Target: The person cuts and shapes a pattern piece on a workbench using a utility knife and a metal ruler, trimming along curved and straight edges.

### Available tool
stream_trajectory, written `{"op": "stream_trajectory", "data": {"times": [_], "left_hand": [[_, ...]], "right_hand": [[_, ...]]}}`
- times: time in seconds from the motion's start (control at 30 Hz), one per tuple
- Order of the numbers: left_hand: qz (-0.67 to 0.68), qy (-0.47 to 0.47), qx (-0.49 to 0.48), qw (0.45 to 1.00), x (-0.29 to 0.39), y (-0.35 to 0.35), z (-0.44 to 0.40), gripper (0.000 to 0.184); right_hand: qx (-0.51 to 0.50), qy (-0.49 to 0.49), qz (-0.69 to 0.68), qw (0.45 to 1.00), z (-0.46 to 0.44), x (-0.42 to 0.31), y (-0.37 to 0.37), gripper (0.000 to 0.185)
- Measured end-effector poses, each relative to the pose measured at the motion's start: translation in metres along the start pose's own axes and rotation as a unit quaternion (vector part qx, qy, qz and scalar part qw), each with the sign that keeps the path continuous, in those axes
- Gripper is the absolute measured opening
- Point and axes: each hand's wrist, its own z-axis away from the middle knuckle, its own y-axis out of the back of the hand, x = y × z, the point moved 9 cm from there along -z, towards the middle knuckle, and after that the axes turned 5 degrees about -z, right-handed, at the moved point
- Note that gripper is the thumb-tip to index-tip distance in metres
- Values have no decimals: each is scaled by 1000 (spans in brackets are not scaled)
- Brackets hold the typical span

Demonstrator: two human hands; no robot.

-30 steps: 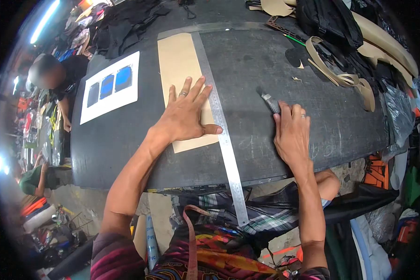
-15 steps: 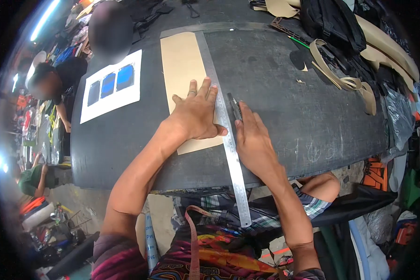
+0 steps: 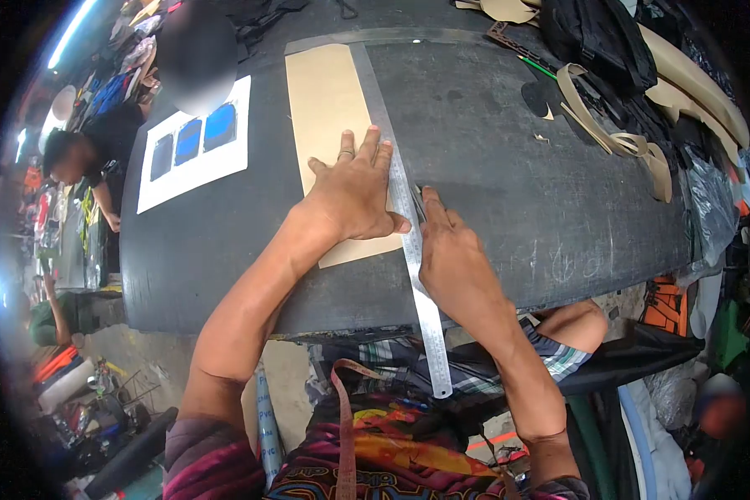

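A strip of tan card (image 3: 329, 100) lies lengthwise on the black table, with a long steel ruler (image 3: 429, 333) along its right edge. My left hand (image 3: 354, 192) is spread flat over the card, its thumb and fingertips on the ruler. The ruler's near end sticks out past the table edge. Just right of the ruler, my right hand (image 3: 458, 258) is closed round a slim dark cutter knife (image 3: 418, 200). Most of the knife is hidden by the fingers, and its tip is close to the ruler's edge.
A white printed sheet (image 3: 193, 146) with blue pictures lies on the left of the table (image 3: 508, 125). At the right are a black bag (image 3: 596, 46), curled tan offcuts (image 3: 617, 142) and a green pencil (image 3: 537, 67). A tape measure (image 3: 346, 425) hangs at my chest. Other people are at left.
My right hand has turned inward and drawn slightly closer to the ruler, hiding more of the knife. My left hand stays pressed on the card and ruler. The view has shifted a little.
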Motion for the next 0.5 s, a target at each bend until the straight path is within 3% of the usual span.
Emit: {"op": "stream_trajectory", "data": {"times": [0.27, 0.33, 0.5], "left_hand": [[-1, -1, 20, 1000, 1, 1, 2, 129], [0, -3, 20, 1000, 2, 2, 2, 129], [-2, -5, 26, 1000, 2, 2, 4, 128]], "right_hand": [[-6, -62, -8, 998, 50, 5, -1, 53], [-66, -85, -5, 994, 60, 5, -4, 73], [-72, -100, -9, 992, 80, 1, 0, 72]]}}
